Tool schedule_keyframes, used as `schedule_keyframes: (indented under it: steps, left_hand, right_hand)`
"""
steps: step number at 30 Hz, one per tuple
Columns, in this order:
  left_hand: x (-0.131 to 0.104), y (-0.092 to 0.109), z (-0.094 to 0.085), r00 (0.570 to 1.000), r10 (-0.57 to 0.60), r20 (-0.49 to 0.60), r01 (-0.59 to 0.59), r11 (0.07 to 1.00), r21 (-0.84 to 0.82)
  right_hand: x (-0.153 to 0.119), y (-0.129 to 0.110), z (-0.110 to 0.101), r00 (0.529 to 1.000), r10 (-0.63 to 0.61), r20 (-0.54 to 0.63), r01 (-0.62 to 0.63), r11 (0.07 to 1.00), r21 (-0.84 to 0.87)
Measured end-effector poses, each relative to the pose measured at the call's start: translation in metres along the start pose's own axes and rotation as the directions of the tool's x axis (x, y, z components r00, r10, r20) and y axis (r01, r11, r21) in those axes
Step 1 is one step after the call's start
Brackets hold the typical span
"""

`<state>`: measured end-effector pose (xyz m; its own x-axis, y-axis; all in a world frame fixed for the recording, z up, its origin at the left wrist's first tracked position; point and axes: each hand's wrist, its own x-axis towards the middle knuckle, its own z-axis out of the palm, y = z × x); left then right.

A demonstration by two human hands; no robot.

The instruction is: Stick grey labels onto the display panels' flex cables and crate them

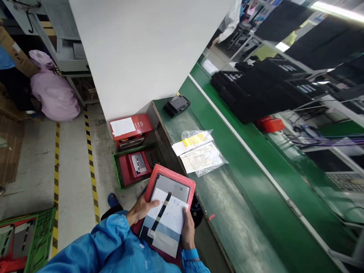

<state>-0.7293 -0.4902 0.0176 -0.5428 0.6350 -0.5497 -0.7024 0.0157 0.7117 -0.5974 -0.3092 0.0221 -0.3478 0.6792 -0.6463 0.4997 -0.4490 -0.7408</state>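
Note:
Close to my body I hold a flat grey panel (182,188), perhaps a display panel, on red bubble wrap (167,171). My left hand (142,209) grips its left edge with the thumb over the top, and my right hand (187,229) grips the right edge. A white paper sheet (174,212) with faint handwriting lies on the panel. A black strip (161,212) runs along it. The fingers under the bundle are hidden. To the right, on the green bench (236,212), lie papers and a clear plastic bag (203,153).
Beyond my hands, a green crate (118,172) holds similar panels in red wrap, beside a red box (142,123) marked 119. A black device (176,105) sits at the bench's far end by a white pillar (136,53). Another green crate (42,235) is lower left. A person in pink (55,91) crouches behind.

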Motion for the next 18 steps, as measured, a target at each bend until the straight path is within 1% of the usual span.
schedule_keyframes:
  steps: [4,7,10,12,14,16,18]
  left_hand:
    - [0.012,-0.014,0.004,0.997,-0.033,-0.072,0.032,0.999,-0.021]
    - [0.027,-0.027,0.004,0.983,-0.064,-0.175,0.056,0.997,-0.050]
    - [0.044,-0.043,0.000,0.943,-0.083,-0.321,0.056,0.994,-0.091]
    - [0.057,-0.056,-0.006,0.897,-0.089,-0.433,0.039,0.992,-0.122]
    - [0.070,-0.070,-0.014,0.834,-0.104,-0.542,0.021,0.987,-0.156]
    - [0.085,-0.085,-0.026,0.763,-0.138,-0.632,0.014,0.980,-0.197]
    - [0.104,-0.101,-0.041,0.692,-0.189,-0.697,0.013,0.968,-0.250]
  right_hand:
    - [0.024,-0.003,0.001,0.998,0.001,0.056,0.001,0.999,-0.044]
    - [0.053,-0.009,0.010,0.985,-0.011,0.170,0.028,0.995,-0.099]
    - [0.086,-0.017,0.027,0.952,-0.032,0.305,0.071,0.991,-0.117]
    - [0.110,-0.018,0.043,0.924,-0.030,0.382,0.078,0.991,-0.111]
    - [0.137,-0.013,0.062,0.888,-0.014,0.461,0.078,0.990,-0.120]
    - [0.165,0.000,0.084,0.852,0.011,0.524,0.075,0.987,-0.143]
    - [0.196,0.022,0.108,0.823,0.044,0.567,0.066,0.983,-0.173]
